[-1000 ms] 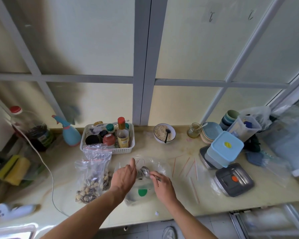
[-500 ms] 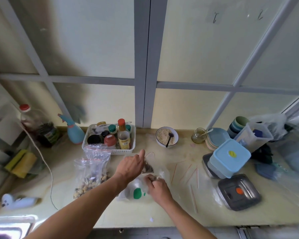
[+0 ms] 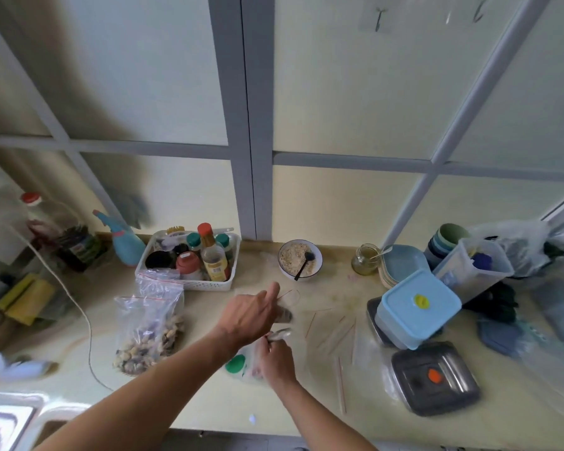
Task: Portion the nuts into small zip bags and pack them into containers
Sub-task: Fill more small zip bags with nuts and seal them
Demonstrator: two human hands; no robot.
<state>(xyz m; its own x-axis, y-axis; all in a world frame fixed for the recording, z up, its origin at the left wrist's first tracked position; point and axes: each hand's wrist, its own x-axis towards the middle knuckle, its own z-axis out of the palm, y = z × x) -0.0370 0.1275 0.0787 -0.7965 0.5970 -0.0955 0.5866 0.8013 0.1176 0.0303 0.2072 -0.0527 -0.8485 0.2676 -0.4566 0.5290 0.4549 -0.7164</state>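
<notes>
Item: small zip bag [image 3: 285, 309], part-filled, scoop now withdrawn.
Left hand [image 3: 248, 315] holds its mouth up; right hand [image 3: 275, 356] grips metal scoop [image 3: 279, 334] lowered toward the nut bag [image 3: 245, 364]; another scoopful likely follows.

Beyond the left hand [image 3: 248, 315], a white basket [image 3: 189, 281] holds sauce bottles [image 3: 213, 255]. A bowl [image 3: 300, 260] with a black spoon [image 3: 304, 265] sits just right of it. A blue spray bottle [image 3: 124, 242] stands left of the basket. Far left, a cable [image 3: 79, 307] trails across the worktop [image 3: 209, 405].
</notes>
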